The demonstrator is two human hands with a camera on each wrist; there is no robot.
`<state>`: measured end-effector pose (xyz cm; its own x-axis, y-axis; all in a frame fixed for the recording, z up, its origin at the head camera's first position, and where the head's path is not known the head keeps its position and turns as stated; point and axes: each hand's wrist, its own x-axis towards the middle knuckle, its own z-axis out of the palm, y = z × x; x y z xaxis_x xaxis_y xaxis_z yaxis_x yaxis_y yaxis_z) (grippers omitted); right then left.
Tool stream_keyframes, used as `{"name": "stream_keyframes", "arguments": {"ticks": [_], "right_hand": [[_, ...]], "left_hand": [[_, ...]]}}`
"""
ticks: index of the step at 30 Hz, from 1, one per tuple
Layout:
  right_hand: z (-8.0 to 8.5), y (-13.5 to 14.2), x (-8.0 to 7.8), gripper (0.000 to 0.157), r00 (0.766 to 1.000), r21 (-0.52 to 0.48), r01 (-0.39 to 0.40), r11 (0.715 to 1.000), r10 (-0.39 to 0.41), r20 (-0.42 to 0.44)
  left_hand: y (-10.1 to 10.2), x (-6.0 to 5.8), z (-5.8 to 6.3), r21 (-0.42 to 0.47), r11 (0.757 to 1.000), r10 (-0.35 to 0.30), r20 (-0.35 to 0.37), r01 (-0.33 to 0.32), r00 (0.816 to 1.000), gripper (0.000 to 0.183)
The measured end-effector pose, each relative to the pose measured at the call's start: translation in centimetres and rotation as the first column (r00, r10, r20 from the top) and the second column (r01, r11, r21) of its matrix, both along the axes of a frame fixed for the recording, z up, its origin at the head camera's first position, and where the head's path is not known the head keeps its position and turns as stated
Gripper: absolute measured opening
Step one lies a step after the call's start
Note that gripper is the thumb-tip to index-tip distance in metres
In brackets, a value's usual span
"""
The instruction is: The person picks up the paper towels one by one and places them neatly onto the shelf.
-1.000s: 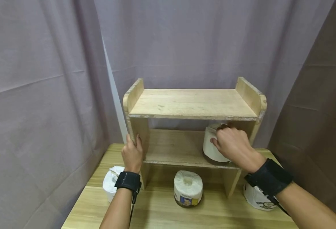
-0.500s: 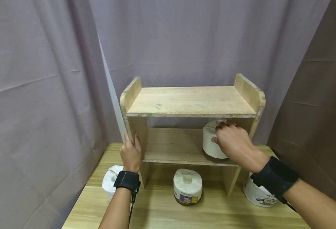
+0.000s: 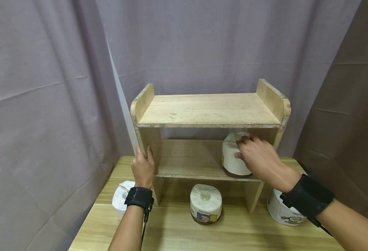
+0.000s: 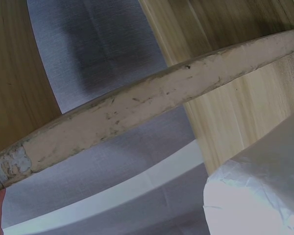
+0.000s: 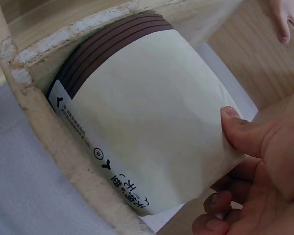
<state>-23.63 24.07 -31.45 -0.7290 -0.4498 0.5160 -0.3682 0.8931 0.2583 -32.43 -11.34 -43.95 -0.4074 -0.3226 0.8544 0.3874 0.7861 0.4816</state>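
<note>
A two-tier wooden shelf (image 3: 202, 111) stands on the table. My left hand (image 3: 143, 169) grips the front edge of its left side panel, thumb on the inner face. On the middle board, at the right end, stands a wrapped toilet roll (image 3: 232, 158), cream with a brown band round its base. My right hand (image 3: 259, 155) holds this roll at its upper right; in the right wrist view the thumb (image 5: 240, 129) presses on the wrapper and the other fingers curl beyond the top edge. Printed lettering shows along the roll's side, close by the right panel.
A second wrapped toilet roll (image 3: 206, 205) stands on the table (image 3: 171, 230) in front of the shelf's lower bay. White-wrapped rolls stand outside it, one at the left (image 3: 120, 200) and one at the right (image 3: 284, 211), partly hidden by my arms. Grey curtains (image 3: 209, 45) hang behind.
The held toilet roll has turned slightly, so a yellow patch now shows at its left edge. My right hand has shifted a little to the right. The left hand keeps its grip.
</note>
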Motion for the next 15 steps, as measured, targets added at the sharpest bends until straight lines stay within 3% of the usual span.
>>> {"name": "stream_keyframes", "arguments": {"ticks": [9, 15], "right_hand": [[-0.18, -0.36, 0.1, 0.031, 1.0, -0.001, -0.029, 1.0, 0.029, 0.007], [-0.02, -0.69, 0.2, 0.032, 0.995, -0.043, -0.037, 0.998, 0.041, 0.093]], "left_hand": [[-0.68, 0.15, -0.17, 0.008, 1.0, 0.003, 0.014, -0.003, 1.0, 0.031], [-1.07, 0.14, -0.26, 0.018, 1.0, 0.009, 0.01, -0.009, 1.0, 0.033]]}}
